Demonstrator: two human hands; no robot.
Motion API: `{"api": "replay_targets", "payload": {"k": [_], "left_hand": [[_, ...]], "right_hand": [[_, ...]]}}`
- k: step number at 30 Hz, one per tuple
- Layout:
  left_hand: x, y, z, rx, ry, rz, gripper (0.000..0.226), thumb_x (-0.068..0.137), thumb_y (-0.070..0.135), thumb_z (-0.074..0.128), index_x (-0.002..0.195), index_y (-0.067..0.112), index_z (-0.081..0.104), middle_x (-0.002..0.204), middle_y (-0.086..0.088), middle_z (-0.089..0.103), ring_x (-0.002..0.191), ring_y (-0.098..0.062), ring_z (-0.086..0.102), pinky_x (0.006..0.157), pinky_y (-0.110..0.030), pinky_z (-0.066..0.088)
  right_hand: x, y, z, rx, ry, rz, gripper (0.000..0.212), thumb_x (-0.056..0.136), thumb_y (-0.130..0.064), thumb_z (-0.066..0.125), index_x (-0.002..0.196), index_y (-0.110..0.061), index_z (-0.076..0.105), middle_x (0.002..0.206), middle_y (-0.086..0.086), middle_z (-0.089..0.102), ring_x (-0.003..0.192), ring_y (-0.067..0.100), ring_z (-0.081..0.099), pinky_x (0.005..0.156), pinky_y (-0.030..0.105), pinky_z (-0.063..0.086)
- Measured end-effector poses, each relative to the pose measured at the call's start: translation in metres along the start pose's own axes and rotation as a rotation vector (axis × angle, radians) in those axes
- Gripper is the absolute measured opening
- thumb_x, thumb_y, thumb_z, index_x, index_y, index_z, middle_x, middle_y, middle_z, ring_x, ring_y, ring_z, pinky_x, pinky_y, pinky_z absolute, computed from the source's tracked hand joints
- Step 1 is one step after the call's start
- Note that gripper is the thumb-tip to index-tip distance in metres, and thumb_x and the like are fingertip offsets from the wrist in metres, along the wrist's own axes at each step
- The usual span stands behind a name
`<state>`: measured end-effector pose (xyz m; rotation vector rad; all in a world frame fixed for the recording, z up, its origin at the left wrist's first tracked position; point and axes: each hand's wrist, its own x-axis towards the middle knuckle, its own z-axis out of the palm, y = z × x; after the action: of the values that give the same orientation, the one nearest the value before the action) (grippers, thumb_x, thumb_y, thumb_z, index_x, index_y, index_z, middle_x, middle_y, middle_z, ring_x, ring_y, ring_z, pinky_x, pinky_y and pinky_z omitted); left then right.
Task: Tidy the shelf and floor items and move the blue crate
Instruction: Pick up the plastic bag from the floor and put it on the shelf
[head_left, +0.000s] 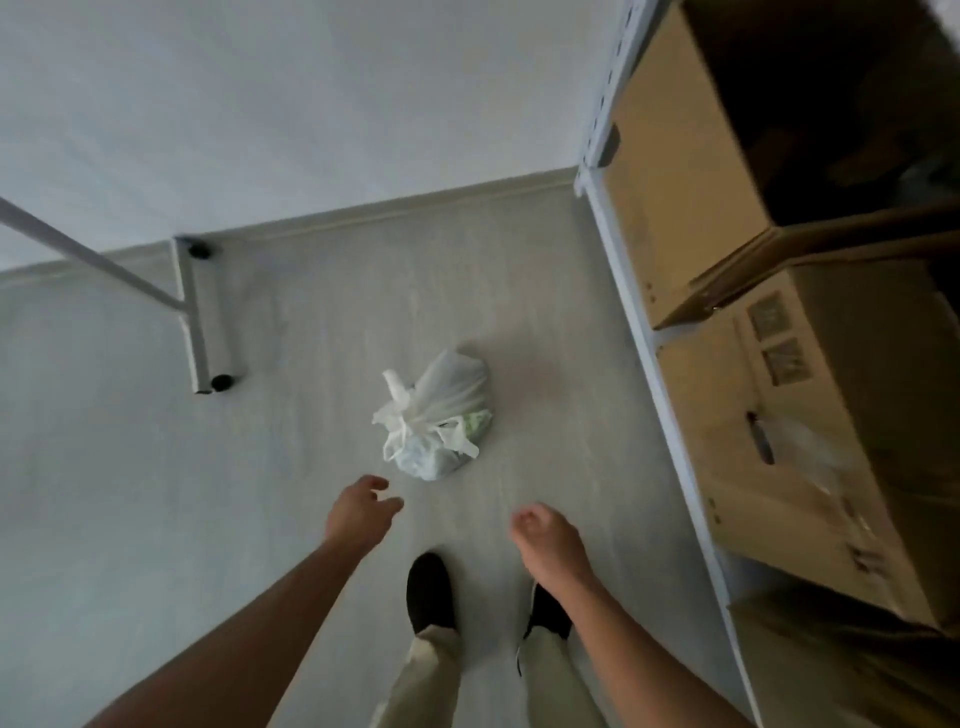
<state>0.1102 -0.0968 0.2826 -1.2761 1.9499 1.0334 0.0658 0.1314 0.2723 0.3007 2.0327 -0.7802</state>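
Note:
A tied white plastic bag (439, 421) lies on the pale floor in the middle of the head view. My left hand (358, 512) hovers just below and left of the bag, fingers spread, holding nothing. My right hand (545, 540) hangs lower right of the bag with its fingers loosely curled and nothing in it. A white metal shelf (644, 322) runs along the right side, carrying an open cardboard box (691, 171) and a closed cardboard box (810, 447). No blue crate is in view.
A white metal frame foot with black casters (205, 317) stands on the floor at the left. The wall and skirting (363, 213) lie beyond the bag. My two dark shoes (431, 592) are on the floor below my hands.

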Motion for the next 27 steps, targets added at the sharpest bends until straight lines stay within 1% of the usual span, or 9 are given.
{"api": "replay_targets", "payload": {"k": [2,5,7,8,11,14,18,23,27], "left_hand": [[0.074,0.003,0.022,0.036,0.059,0.033,0.065,0.08,0.026,0.074,0.138,0.014,0.049,0.132,-0.014,0.055,0.083,-0.02,0.065,0.07,-0.028,0.048],[0.187,0.008,0.062,0.058,0.128,0.093,0.11,0.069,0.034,0.084,0.154,0.024,0.015,0.161,-0.016,0.013,0.136,-0.039,0.042,0.106,-0.048,0.042],[0.248,0.011,0.084,-0.001,0.154,0.114,0.128,0.062,0.037,0.089,0.155,0.033,0.001,0.164,-0.012,-0.003,0.144,-0.039,0.03,0.11,-0.054,0.037],[0.274,0.011,0.094,-0.023,0.162,0.127,0.127,0.06,0.037,0.09,0.154,0.035,0.003,0.163,-0.012,0.004,0.141,-0.038,0.035,0.107,-0.052,0.04],[0.324,0.003,0.116,0.014,0.149,0.184,0.08,0.07,0.031,0.08,0.141,0.031,0.043,0.127,-0.007,0.059,0.109,-0.029,0.062,0.083,-0.037,0.051],[0.34,-0.009,0.12,-0.043,0.083,0.223,0.021,0.085,0.023,0.063,0.105,0.019,0.069,0.094,-0.003,0.073,0.087,-0.025,0.07,0.07,-0.033,0.054],[0.318,0.0,0.098,-0.077,-0.017,0.339,0.015,0.089,0.014,0.059,0.095,0.014,0.072,0.088,-0.005,0.076,0.083,-0.022,0.071,0.075,-0.037,0.058],[0.217,0.052,0.063,-0.067,-0.219,0.479,0.021,0.087,-0.012,0.05,0.073,-0.001,0.062,0.055,0.012,0.068,0.058,0.002,0.067,0.053,-0.007,0.045],[0.107,0.095,0.019,-0.006,-0.293,0.597,0.025,0.086,-0.004,0.054,0.077,0.014,0.069,0.075,0.007,0.074,0.07,0.002,0.069,0.068,-0.015,0.048]], "right_hand": [[0.078,-0.007,0.034,-0.112,-0.034,-0.076,0.025,0.087,-0.029,0.058,0.11,-0.021,0.064,0.11,0.003,0.07,0.105,0.025,0.065,0.081,0.028,0.045],[0.193,-0.009,0.078,-0.291,0.0,-0.224,0.062,0.082,-0.036,0.067,0.138,-0.02,0.046,0.134,0.009,0.054,0.122,0.027,0.054,0.095,0.033,0.044],[0.265,-0.009,0.105,-0.396,0.036,-0.322,0.094,0.073,-0.041,0.076,0.15,-0.02,0.026,0.15,0.013,0.034,0.134,0.033,0.04,0.103,0.038,0.041],[0.296,-0.009,0.118,-0.445,0.042,-0.348,0.11,0.069,-0.045,0.08,0.154,-0.021,0.015,0.157,0.015,0.021,0.141,0.036,0.03,0.108,0.042,0.039],[0.368,-0.007,0.156,-0.549,0.083,-0.422,0.134,0.062,-0.053,0.084,0.156,-0.026,-0.008,0.164,0.018,-0.007,0.151,0.039,0.006,0.117,0.052,0.029],[0.402,-0.008,0.179,-0.545,0.146,-0.556,0.133,0.063,-0.059,0.08,0.156,-0.027,-0.01,0.165,0.016,-0.012,0.152,0.038,0.0,0.12,0.056,0.019],[0.393,-0.011,0.176,-0.394,0.218,-0.749,0.128,0.054,-0.071,0.071,0.156,-0.027,0.007,0.165,0.017,0.004,0.152,0.036,0.009,0.119,0.053,0.024],[0.316,-0.021,0.129,-0.314,0.241,-0.838,0.125,0.06,-0.077,0.066,0.158,-0.022,0.009,0.165,0.013,0.011,0.154,0.028,0.006,0.119,0.051,0.025],[0.187,-0.049,0.07,0.018,0.044,-0.744,0.125,0.064,-0.073,0.071,0.155,-0.036,-0.007,0.165,0.003,0.012,0.152,0.016,0.016,0.123,0.034,0.021]]}}
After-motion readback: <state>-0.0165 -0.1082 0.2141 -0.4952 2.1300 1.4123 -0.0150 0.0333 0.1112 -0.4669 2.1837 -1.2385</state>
